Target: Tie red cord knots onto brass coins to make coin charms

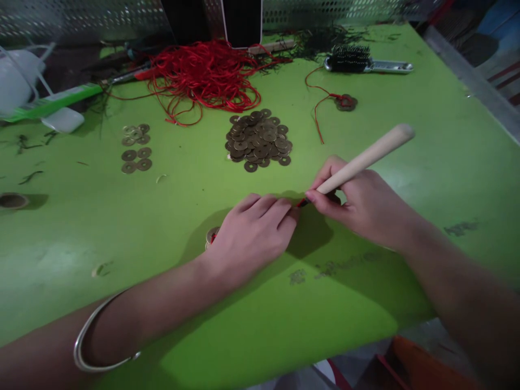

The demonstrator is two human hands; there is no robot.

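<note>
My left hand lies palm down on the green table, fingers curled together and pressing on a coin piece with red cord that peeks out at its wrist side. My right hand is closed around a pale wooden-handled tool, its dark tip at a bit of red cord right by my left fingertips. A silver bangle sits on my left forearm.
A heap of holed brass coins lies behind my hands. A tangle of red cord is farther back. Small coin groups sit to the left. A coin tied on red cord and a black brush lie at the back right.
</note>
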